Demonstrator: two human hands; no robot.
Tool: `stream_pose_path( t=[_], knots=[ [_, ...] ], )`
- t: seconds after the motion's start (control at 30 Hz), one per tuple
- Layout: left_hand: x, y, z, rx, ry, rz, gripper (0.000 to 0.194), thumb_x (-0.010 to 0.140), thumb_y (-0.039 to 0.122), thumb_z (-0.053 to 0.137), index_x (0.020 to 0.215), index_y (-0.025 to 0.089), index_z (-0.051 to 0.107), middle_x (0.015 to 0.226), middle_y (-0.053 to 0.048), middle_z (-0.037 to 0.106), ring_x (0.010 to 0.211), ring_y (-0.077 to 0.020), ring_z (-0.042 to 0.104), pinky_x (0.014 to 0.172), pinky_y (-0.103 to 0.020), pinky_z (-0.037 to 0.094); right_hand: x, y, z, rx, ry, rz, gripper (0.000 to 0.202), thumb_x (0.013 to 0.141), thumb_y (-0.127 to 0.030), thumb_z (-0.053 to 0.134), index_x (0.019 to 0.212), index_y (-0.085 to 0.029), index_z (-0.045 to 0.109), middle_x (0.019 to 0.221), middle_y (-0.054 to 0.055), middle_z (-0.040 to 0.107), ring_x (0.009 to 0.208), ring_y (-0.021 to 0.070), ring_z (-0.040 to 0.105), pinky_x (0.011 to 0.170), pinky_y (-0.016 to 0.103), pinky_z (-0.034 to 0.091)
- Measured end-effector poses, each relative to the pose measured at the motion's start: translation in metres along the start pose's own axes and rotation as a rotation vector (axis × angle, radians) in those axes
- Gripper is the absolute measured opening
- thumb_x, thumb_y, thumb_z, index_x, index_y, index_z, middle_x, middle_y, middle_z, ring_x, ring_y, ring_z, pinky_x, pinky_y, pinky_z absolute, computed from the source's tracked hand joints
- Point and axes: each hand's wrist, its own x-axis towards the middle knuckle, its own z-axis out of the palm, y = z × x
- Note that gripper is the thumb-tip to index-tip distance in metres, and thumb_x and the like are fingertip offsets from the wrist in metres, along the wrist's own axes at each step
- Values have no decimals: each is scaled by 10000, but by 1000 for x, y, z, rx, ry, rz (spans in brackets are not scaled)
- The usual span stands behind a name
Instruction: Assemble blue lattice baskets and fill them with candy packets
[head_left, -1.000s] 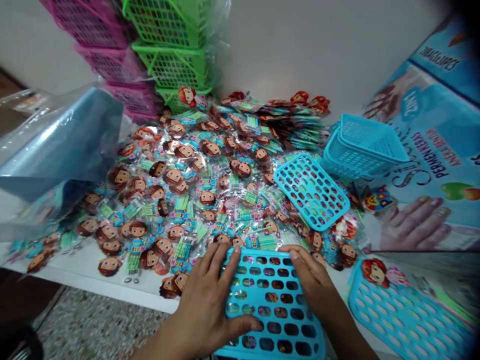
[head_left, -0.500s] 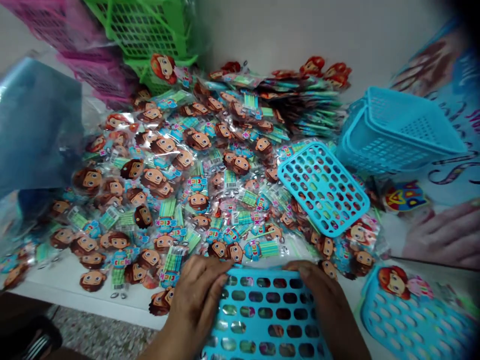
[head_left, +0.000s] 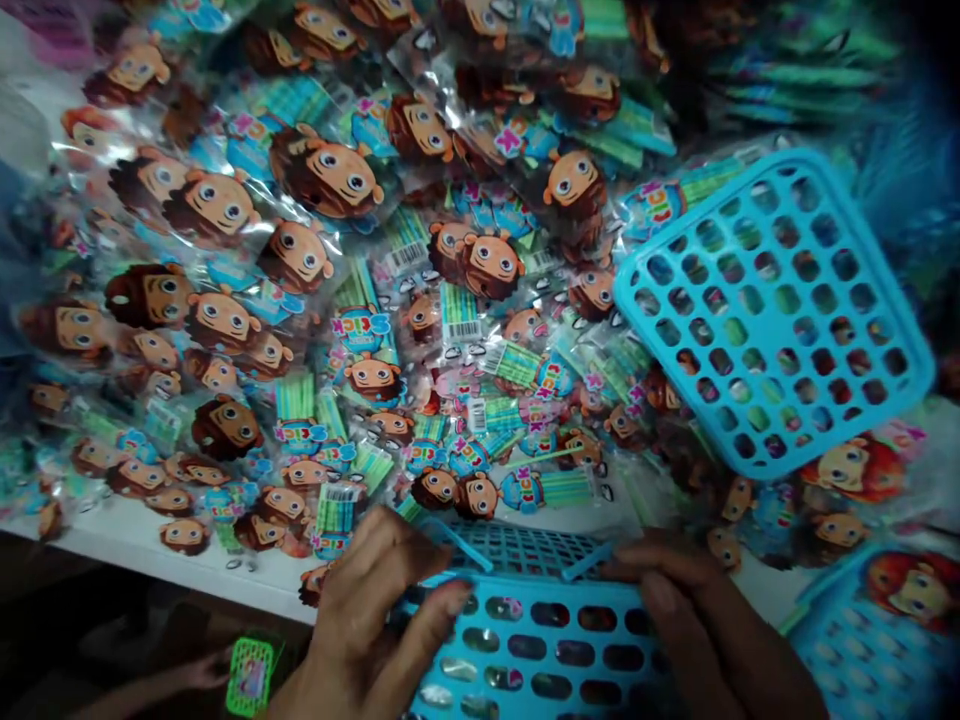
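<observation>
Between my hands, at the bottom middle, is a blue plastic basket with an oval-holed panel facing me. A finer mesh wall shows behind that panel's upper edge. Two short blue strips stick up along this edge. My left hand grips the upper left corner, thumb in front. At the upper right corner my right hand has its fingers closed on the edge. Coloured contents show through the holes. Just beyond lie clear packets with cartoon-head cards and green-blue striped sticks.
Packets cover much of the white table. A blue perforated lid or tray lies on them at right. Another blue basket stands at lower right. Below the table edge, another person's hand is beside a small green basket.
The view has moved closer to the packets. The held basket's upper edge has tipped, and its mesh wall and two strips now show. Another person's hand and a green basket have appeared at lower left.
</observation>
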Motion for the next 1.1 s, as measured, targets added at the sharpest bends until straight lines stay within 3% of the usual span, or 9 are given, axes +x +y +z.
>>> stream_pose_path(
  t=[0.1, 0.2, 0.3, 0.4, 0.53, 0.7, 0.93, 1.03, 1.1],
  knots=[
    [11, 3, -3, 97, -147, 39, 67, 852, 128, 530, 852, 193, 543, 711, -11, 499, 707, -163, 473, 624, -308, 378, 5, 5, -5, -126, -61, -231, 186, 903, -306, 447, 961, -292, 622, 900, 31, 661, 869, 219, 603, 794, 348, 467],
    [15, 4, -5, 178, -164, 84, 141, 884, 160, 487, 1013, 183, 538, 799, -39, 523, 762, -181, 482, 666, -328, 395, 11, 5, -10, -199, -140, -371, 122, 872, -318, 518, 940, -276, 610, 829, 28, 644, 801, 218, 592, 716, 346, 471],
    [16, 3, -6, 220, -192, 97, 312, 907, 193, 466, 1218, 206, 477, 970, -76, 529, 883, -204, 491, 736, -350, 421, 19, -2, -11, -220, -222, -385, 112, 870, -332, 533, 827, -264, 611, 732, 16, 605, 715, 197, 574, 638, 322, 461],
    [18, 4, -8, 182, -273, 68, 218, 909, 177, 451, 1105, 217, 537, 970, -69, 526, 903, -205, 485, 764, -359, 425, 23, -5, -9, -221, -264, -354, 129, 883, -329, 513, 864, -269, 625, 777, 21, 624, 739, 194, 591, 636, 313, 475],
    [18, 4, -9, 175, -268, 54, 220, 907, 157, 440, 1093, 209, 545, 963, -65, 553, 924, -205, 502, 821, -379, 429, 22, 0, -5, -177, -187, -376, 204, 869, -314, 539, 1056, -285, 614, 982, 40, 661, 918, 214, 618, 753, 335, 502],
    [16, 2, -9, 191, -302, 106, 375, 902, 151, 456, 1267, 233, 479, 1196, -74, 565, 1111, -213, 496, 941, -383, 408, 15, 4, -3, -184, -147, -500, 263, 840, -233, 559, 1083, -295, 639, 909, 13, 698, 861, 209, 645, 913, 417, 439],
    [17, 4, -4, 186, -301, 93, 211, 918, 166, 389, 1032, 198, 565, 921, -46, 638, 893, -182, 592, 866, -384, 442, 5, 7, 0, -75, -121, -321, 262, 881, -247, 492, 1083, -270, 657, 1006, 56, 683, 958, 223, 625, 794, 350, 518],
    [18, 5, -4, 434, -201, 241, 289, 920, 210, 427, 1192, 194, 524, 1122, -80, 639, 1114, -246, 545, 1049, -524, 288, 3, 12, 3, -4, -131, -233, 241, 896, -284, 469, 1032, -258, 667, 1010, 64, 674, 955, 218, 624, 770, 319, 529],
    [19, 6, -7, 579, -213, 420, 416, 918, 327, 476, 1321, 230, 448, 1325, -66, 552, 1315, -296, 379, 1114, -595, 115, 2, 14, 4, 23, -115, -202, 217, 897, -303, 473, 990, -257, 664, 1003, 56, 675, 945, 212, 625, 774, 306, 521]
  ],
)
